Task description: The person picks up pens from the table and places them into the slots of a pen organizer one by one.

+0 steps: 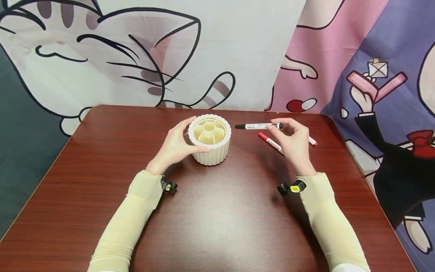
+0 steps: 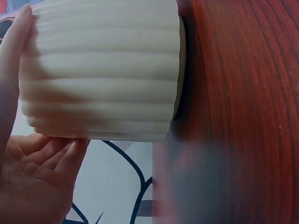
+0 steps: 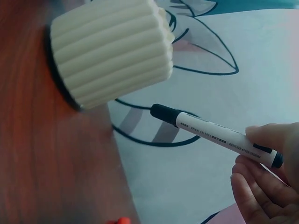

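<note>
A cream pen holder (image 1: 212,153) with a ribbed wall and petal-shaped compartments stands upright on the table. My left hand (image 1: 174,143) grips it from the left, thumb along the near wall and fingers round the far side; the left wrist view shows its ribbed side (image 2: 103,70) close up. To the right of the holder, my right hand (image 1: 296,142) pinches a white whiteboard marker (image 1: 256,126) near its black tail end. The marker's black cap (image 3: 164,114) points left toward the holder, with a gap between them.
A red-capped marker (image 1: 270,142) lies on the brown table (image 1: 210,226) under the right hand. Another white and red marker (image 1: 313,141) shows behind that hand, partly hidden. A cartoon-printed cloth (image 1: 251,56) hangs along the table's back edge.
</note>
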Demonstrator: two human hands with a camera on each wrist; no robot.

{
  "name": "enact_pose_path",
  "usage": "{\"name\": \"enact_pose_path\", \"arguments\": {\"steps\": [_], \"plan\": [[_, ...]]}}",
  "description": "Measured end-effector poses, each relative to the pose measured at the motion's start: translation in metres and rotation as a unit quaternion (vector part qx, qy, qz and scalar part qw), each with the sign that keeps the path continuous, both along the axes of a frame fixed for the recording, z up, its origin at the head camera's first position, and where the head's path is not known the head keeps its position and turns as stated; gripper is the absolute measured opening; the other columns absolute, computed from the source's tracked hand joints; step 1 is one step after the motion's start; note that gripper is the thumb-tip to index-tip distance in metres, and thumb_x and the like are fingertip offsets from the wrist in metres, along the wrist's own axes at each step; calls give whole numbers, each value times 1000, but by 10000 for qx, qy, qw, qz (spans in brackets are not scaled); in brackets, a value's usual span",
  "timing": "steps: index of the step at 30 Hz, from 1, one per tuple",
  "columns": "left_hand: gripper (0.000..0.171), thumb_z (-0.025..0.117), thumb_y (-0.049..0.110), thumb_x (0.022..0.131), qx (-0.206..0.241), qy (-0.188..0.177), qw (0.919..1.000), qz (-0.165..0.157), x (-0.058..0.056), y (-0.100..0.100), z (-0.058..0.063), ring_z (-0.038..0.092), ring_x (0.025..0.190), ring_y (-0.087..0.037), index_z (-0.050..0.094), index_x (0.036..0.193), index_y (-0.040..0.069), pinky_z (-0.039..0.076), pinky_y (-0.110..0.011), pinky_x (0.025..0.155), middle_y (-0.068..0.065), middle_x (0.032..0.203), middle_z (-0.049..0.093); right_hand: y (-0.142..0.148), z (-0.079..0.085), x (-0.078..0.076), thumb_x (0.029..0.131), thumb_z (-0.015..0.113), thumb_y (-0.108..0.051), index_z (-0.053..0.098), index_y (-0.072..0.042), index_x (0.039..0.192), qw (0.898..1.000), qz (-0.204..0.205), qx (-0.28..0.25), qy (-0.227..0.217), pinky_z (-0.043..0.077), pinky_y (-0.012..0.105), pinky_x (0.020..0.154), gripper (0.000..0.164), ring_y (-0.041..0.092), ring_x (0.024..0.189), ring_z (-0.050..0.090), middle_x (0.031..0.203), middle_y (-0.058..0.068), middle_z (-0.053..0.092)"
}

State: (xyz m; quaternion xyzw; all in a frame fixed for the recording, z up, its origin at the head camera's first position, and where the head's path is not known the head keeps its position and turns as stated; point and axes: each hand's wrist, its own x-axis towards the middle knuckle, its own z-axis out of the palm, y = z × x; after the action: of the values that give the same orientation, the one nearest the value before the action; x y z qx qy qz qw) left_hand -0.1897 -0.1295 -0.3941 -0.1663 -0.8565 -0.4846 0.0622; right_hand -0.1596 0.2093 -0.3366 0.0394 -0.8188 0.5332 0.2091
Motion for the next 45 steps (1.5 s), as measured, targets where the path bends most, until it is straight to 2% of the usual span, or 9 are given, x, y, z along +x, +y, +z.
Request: {"name": "enact_pose_path", "arguments": {"steps": [9, 15, 19, 24, 28, 32, 40, 45], "plan": [[111, 99, 45, 61, 10, -24, 10000, -4, 1, 0, 0, 52, 129, -19, 46, 152, 9, 46, -39, 107, -3, 146, 52, -15, 24, -4, 87, 82, -6, 73, 6, 108, 9973, 134, -591, 409, 51, 19, 63, 26, 15, 70, 58, 78, 3, 68], [113, 99, 45, 61, 33, -41, 10000, 3, 1, 1, 0, 52, 130, -18, 45, 152, 8, 45, -39, 108, -3, 147, 52, -24, 34, -12, 85, 82, -3, 72, 8, 110, 9911, 292, -1029, 794, 50, 21, 66, 29, 13, 70, 59, 79, 0, 67], [112, 99, 44, 61, 59, -41, 10000, -40, 1, 1, -1, 51, 130, -17, 45, 153, 9, 45, -38, 109, -3, 147, 51, -34, 40, -14, 86, 78, 1, 72, 6, 113, 9849, 528, -1369, 918, 47, 22, 63, 28, 13, 70, 61, 82, 3, 69], [112, 99, 43, 61, 93, -45, 9999, -66, 0, 1, -2, 51, 130, -17, 45, 152, 8, 45, -37, 109, -3, 147, 52, -45, 48, -14, 87, 75, 5, 72, 4, 113, 9788, 775, -1584, 1044, 51, 20, 68, 26, 13, 73, 65, 91, 8, 73], [111, 100, 41, 62, 112, -20, 9999, -65, 0, 0, -1, 52, 130, -17, 45, 152, 8, 45, -37, 109, -3, 147, 52, -52, 53, -17, 86, 76, 5, 72, 3, 114, 9800, 848, -1444, 1078, 54, 21, 72, 27, 14, 76, 65, 92, 8, 74], [111, 100, 41, 62, 70, -28, 10000, -36, 0, 0, -1, 52, 130, -18, 45, 152, 7, 45, -37, 109, -3, 147, 52, -56, 58, -19, 87, 77, 3, 69, 7, 117, 9839, 961, -1072, 1064, 56, 23, 75, 31, 15, 78, 65, 91, 6, 73], [111, 100, 41, 61, 49, -5, 10000, -31, -1, 1, 1, 52, 129, -18, 45, 152, 8, 45, -38, 108, -3, 147, 52, -65, 65, -23, 87, 78, 2, 72, 3, 115, 9877, 1189, -721, 715, 57, 25, 78, 29, 15, 81, 67, 90, 10, 71], [110, 100, 42, 61, 0, -2, 10000, -5, 0, 0, 1, 54, 127, -19, 46, 152, 8, 47, -39, 106, -3, 146, 53, -69, 59, -33, 87, 79, 0, 72, 2, 117, 9891, 1412, -217, 354, 58, 27, 80, 31, 16, 83, 69, 95, 13, 72]]}}
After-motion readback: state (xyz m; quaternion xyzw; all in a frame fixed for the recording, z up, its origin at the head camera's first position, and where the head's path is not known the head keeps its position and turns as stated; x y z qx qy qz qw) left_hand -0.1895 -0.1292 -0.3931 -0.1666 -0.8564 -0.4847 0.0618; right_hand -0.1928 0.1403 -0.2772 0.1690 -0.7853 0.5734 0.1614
